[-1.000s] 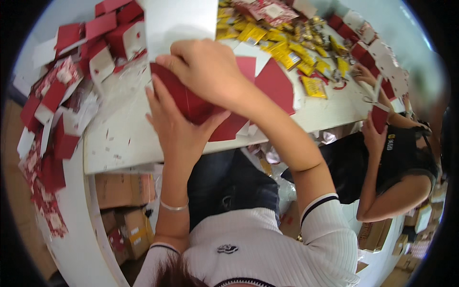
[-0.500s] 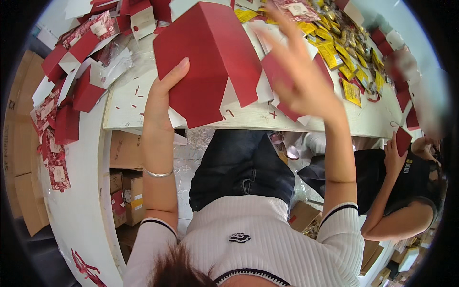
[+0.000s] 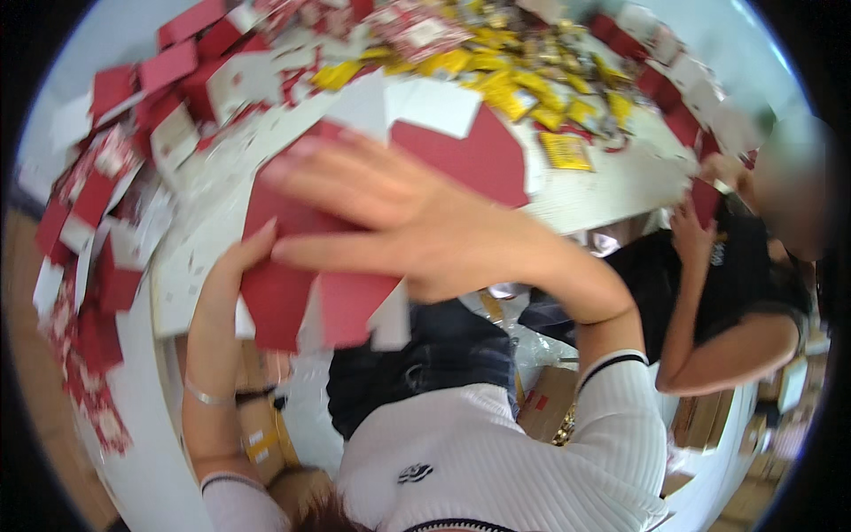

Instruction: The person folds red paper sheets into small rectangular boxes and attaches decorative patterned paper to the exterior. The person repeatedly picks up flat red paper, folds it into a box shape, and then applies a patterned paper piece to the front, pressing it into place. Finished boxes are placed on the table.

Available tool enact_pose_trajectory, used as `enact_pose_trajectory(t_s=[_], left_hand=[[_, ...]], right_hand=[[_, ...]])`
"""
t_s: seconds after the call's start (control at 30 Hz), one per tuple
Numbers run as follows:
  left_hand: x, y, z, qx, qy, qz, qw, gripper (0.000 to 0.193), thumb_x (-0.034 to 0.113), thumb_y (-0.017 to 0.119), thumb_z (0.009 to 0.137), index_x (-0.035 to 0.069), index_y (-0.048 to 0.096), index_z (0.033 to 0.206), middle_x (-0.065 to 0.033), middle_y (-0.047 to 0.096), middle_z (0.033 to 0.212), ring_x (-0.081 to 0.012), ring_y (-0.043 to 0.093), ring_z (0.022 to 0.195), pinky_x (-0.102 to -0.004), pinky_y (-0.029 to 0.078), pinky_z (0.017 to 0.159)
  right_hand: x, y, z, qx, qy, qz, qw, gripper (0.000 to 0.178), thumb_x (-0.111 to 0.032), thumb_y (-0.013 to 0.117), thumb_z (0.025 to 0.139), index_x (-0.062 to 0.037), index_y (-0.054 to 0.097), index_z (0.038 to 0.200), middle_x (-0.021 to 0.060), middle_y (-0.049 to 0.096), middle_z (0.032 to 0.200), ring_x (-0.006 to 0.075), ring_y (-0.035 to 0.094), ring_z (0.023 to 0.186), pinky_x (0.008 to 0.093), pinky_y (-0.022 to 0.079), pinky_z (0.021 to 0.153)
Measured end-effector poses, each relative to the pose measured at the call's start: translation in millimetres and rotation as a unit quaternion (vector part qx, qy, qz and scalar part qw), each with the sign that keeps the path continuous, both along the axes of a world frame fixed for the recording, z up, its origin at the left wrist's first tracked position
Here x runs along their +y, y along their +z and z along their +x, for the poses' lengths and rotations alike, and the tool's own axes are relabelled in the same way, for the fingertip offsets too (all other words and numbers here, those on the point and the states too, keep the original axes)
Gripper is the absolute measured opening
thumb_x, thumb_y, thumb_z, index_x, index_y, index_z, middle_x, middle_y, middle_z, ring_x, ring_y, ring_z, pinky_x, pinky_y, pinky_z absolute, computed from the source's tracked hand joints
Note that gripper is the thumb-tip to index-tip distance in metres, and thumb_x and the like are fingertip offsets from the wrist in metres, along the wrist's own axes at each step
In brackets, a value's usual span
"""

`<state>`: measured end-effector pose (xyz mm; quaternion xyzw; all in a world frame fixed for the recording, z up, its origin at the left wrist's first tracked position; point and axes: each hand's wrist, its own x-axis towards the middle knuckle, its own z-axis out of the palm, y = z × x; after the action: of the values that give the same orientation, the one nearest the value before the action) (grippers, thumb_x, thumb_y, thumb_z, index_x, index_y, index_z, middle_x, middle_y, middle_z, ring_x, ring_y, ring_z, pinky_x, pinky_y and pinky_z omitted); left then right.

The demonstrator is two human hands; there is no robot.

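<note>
A red folding carton (image 3: 270,306) with white-lined flaps tilts over the table's near edge. My left hand (image 3: 238,270) grips its left side, the thumb on the red face and the other fingers hidden behind it. Across the carton's face reaches my right hand (image 3: 412,217), fingers stretched out and apart, slightly blurred. Whether its fingertips touch the card I cannot tell. Beyond that hand more red card (image 3: 474,160) shows, with white flaps (image 3: 434,105) pointing away from me; whether it belongs to the same carton is hidden.
Red and white cartons (image 3: 217,84) pile up at the left. Yellow packets (image 3: 565,151) cover the far part of the white table (image 3: 612,191), beside a patterned red packet (image 3: 412,31). At the right a co-worker's hand (image 3: 694,226) holds a small red piece.
My right hand has swept left over the carton from the right side. The carton and my left hand have shifted left and lower in the picture; the whole view has turned too.
</note>
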<state>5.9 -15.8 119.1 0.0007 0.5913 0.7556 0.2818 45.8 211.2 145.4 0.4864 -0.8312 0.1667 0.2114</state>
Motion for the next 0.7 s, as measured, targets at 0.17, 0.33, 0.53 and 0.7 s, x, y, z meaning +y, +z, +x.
enact_pose_trajectory(t_s=[0.17, 0.33, 0.53, 0.7], left_hand=[[6, -4, 7, 0.042, -0.025, 0.216, 0.975, 0.07, 0.048, 0.046, 0.084, 0.003, 0.025, 0.134, -0.013, 0.035, 0.133, -0.0213, 0.039, 0.12, -0.0345, 0.031, 0.1], [12, -28, -5, 0.577, 0.008, -0.12, 0.808, 0.111, 0.074, 0.05, 0.064, 0.004, 0.006, 0.138, -0.0179, 0.02, 0.14, -0.0267, 0.023, 0.129, -0.0433, 0.023, 0.103], [51, -22, 13, 0.532, 0.183, -0.02, 0.827, 0.085, 0.052, 0.057, 0.071, -0.002, 0.024, 0.128, -0.0204, 0.03, 0.132, -0.0307, 0.033, 0.121, -0.0422, 0.033, 0.098], [67, -29, 25, 0.412, 0.251, 0.069, 0.873, 0.062, 0.009, 0.053, 0.073, -0.003, 0.025, 0.127, -0.019, 0.035, 0.128, -0.03, 0.036, 0.118, -0.0418, 0.029, 0.101]], right_hand=[[8, -17, -15, -0.063, 0.05, -0.233, 0.969, 0.069, -0.011, 0.072, 0.055, -0.0072, 0.043, 0.117, 0.0146, 0.038, 0.124, 0.0342, 0.032, 0.12, 0.0459, 0.025, 0.1], [11, -35, -17, -0.11, -0.002, -0.338, 0.935, 0.08, -0.016, 0.076, 0.059, -0.0053, 0.032, 0.125, 0.0114, 0.036, 0.123, 0.0266, 0.037, 0.114, 0.0353, 0.031, 0.095], [-8, -49, -15, -0.172, 0.068, -0.422, 0.887, 0.086, -0.021, 0.076, 0.062, -0.0051, 0.025, 0.13, 0.0133, 0.029, 0.126, 0.0266, 0.027, 0.121, 0.0342, 0.023, 0.099], [-22, -57, -12, -0.141, 0.002, -0.506, 0.851, 0.066, 0.0, 0.06, 0.068, -0.004, 0.031, 0.128, 0.0117, 0.032, 0.124, 0.0238, 0.03, 0.12, 0.0312, 0.023, 0.099]])
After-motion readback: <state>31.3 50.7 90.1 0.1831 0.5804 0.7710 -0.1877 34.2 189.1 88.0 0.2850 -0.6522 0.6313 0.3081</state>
